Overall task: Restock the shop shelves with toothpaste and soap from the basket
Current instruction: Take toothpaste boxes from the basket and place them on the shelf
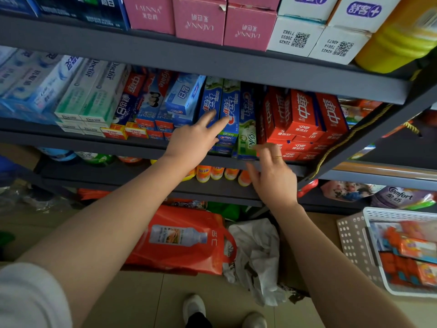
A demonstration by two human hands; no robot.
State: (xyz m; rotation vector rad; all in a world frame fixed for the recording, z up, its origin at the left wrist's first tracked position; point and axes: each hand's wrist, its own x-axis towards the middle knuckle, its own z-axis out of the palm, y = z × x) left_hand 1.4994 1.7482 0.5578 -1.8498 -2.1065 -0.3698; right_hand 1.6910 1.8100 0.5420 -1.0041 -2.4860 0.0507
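Note:
Blue Crest toothpaste boxes (pixel 230 107) stand in a row on the middle shelf (pixel 142 144), between other toothpaste brands and stacked red boxes (pixel 305 114). My left hand (pixel 196 138) reaches to them with straight fingers, its fingertips touching the fronts of two Crest boxes. My right hand (pixel 274 174), a ring on one finger, hovers at the shelf edge just below a green-ended Crest box (pixel 247 136), fingers loosely curled and holding nothing. The white perforated basket (pixel 354 245) sits at the lower right with orange and red packets inside.
Pink and white cartons (pixel 201 22) and a yellow bottle (pixel 402 36) fill the top shelf. Orange-capped bottles (pixel 217 172) line the shelf below. A red bag (pixel 184 242) and crumpled white plastic (pixel 257 252) lie on the floor by my shoes (pixel 194 306).

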